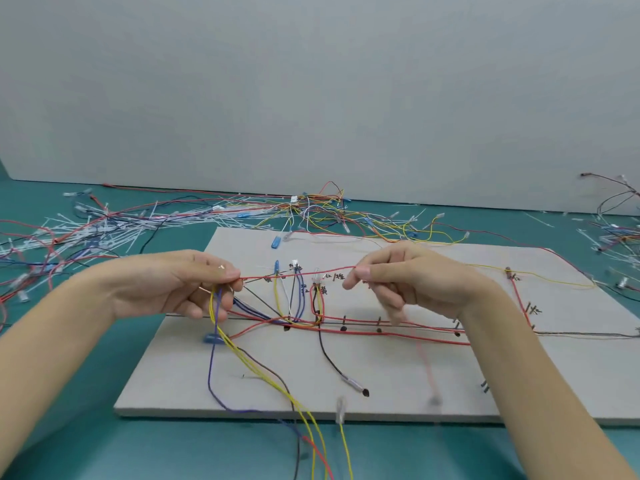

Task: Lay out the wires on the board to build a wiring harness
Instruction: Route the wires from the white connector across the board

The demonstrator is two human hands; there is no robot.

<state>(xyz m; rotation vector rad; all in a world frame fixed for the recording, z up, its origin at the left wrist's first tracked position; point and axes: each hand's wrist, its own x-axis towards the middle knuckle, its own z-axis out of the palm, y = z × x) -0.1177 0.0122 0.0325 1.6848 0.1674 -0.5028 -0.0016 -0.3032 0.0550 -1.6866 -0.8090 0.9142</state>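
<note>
A grey board [398, 382] lies on the teal table, with red, yellow, blue, white and black wires routed among black pegs and handwritten marks. My left hand [176, 285] holds a bundle of yellow, blue and brown wires [242, 355] that hangs off the board's front edge, and pinches one end of a thin red wire [298, 276]. My right hand [412, 282] pinches the same red wire between thumb and forefinger, so it runs taut between both hands above the board. The wire's pink tail [427, 368] dangles blurred below my right hand.
A heap of loose wires and white cable ties [114, 226] covers the table at the back left and behind the board [322, 209]. More wires lie at the far right edge [613, 233]. A pale wall stands behind the table.
</note>
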